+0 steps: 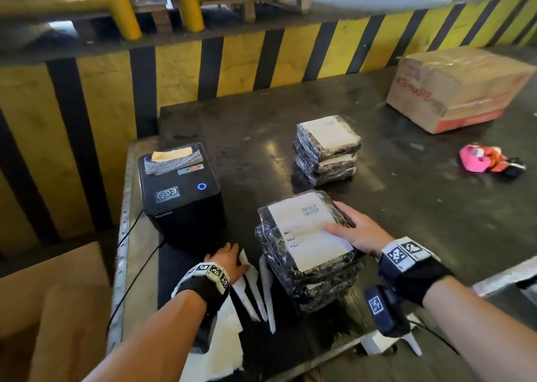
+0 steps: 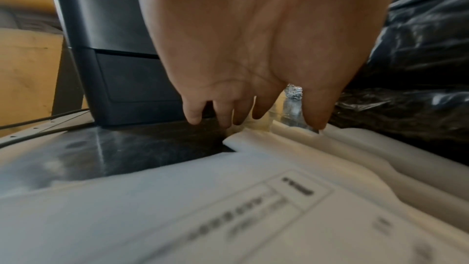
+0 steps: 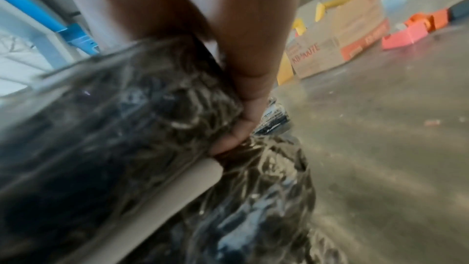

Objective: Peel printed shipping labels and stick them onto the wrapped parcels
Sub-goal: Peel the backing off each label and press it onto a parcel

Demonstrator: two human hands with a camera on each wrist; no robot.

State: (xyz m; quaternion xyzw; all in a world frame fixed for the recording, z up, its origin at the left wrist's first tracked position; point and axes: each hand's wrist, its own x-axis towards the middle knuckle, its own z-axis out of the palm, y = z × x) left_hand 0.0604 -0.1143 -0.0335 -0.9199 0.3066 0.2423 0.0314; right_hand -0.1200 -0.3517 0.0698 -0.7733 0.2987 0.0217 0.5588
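Note:
A stack of black-wrapped parcels [image 1: 319,288] lies near me on the dark table [image 1: 406,207]. Its top parcel [image 1: 268,230] carries a white shipping label [image 1: 308,230]. My right hand [image 1: 345,224] grips that parcel's right edge, with the thumb on the label and the fingers [image 3: 236,138] curled under the wrap. My left hand [image 1: 229,255] hovers with relaxed fingers [image 2: 193,117] over curled white label strips [image 1: 250,288] in front of the black label printer [image 1: 180,195]. A printed label sheet [image 2: 228,218] lies under that wrist. A second stack of labelled parcels [image 1: 325,149] sits farther back.
A taped cardboard box [image 1: 459,88] stands at the back right, with a pink and orange item [image 1: 488,157] near it. A yellow-and-black striped barrier [image 1: 232,61] borders the table's far and left sides. The printer's cable [image 1: 130,280] runs along the left edge.

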